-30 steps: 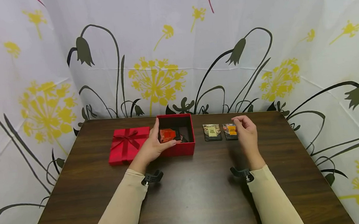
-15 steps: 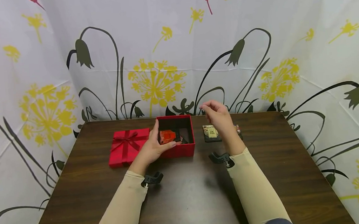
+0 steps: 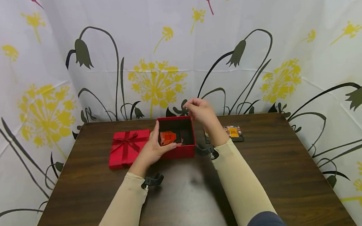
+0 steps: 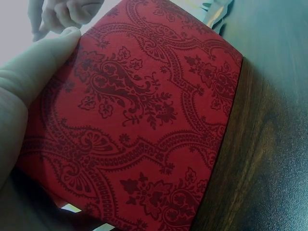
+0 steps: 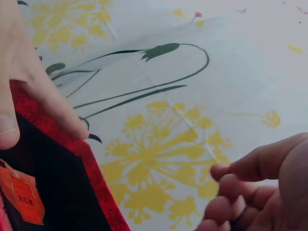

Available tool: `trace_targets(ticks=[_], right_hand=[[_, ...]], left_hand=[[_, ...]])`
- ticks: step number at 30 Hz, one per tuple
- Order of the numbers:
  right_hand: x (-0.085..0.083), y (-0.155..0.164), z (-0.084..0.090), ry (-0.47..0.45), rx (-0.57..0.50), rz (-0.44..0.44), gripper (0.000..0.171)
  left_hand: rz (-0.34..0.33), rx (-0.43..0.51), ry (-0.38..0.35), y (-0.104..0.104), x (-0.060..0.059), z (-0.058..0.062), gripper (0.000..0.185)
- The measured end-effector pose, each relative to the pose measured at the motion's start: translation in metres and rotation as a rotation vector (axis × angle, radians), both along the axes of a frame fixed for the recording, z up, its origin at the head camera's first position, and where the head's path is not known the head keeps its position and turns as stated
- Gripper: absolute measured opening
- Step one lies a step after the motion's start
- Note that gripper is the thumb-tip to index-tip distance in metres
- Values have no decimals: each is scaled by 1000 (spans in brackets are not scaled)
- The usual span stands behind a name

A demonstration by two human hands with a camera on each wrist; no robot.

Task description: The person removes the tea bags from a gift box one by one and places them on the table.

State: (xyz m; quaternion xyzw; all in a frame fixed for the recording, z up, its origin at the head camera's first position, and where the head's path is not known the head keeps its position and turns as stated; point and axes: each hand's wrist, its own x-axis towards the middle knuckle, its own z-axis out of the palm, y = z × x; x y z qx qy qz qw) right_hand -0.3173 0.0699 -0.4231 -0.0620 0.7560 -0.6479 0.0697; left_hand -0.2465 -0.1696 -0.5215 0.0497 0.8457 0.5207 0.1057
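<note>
a white cloth (image 3: 160, 15) with printed flowers hangs behind the brown table (image 3: 178, 202). on this table stands the red box (image 3: 182, 152), its top open and its inside dark. at its left lies a red lid (image 3: 116, 156) with a ribbon bow. the left hand (image 3: 151, 147) grips the box at the front left corner, the thumb upon the near rim. the right hand (image 3: 202, 114) is in the air near the far right corner, its fingers curled into the palm, closed around no visible item. to the right lies an orange-labelled packet (image 3: 233, 132); inside the box rests an orange packet (image 3: 169, 137).
</note>
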Motion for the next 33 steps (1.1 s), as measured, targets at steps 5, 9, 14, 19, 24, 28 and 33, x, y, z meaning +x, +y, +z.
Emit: trace_targets(ticks=[5, 9, 14, 19, 24, 28, 33], right_hand=[[-8, -12, 1, -70, 150, 76, 17], [-16, -20, 0, -84, 298, 149, 25], [-23, -28, -3, -132, 387, 221, 31], [-25, -37, -7, -140, 424, 249, 21], [-26, -45, -10, -38, 654, 258, 23], [-28, -49, -10, -13, 847, 308, 41], [-31, -52, -7, -79, 926, 408, 58]], left_hand=[[0, 6, -13, 0, 1, 0, 127], [4, 27, -19, 0, 2, 1, 126], [3, 27, -29, -1, 2, 1, 126], [2, 33, -21, -2, 3, 1, 128], [3, 21, 4, -2, 3, 1, 132], [-1, 29, 25, -2, 2, -1, 134], [-2, 39, 34, -1, 1, -2, 133]])
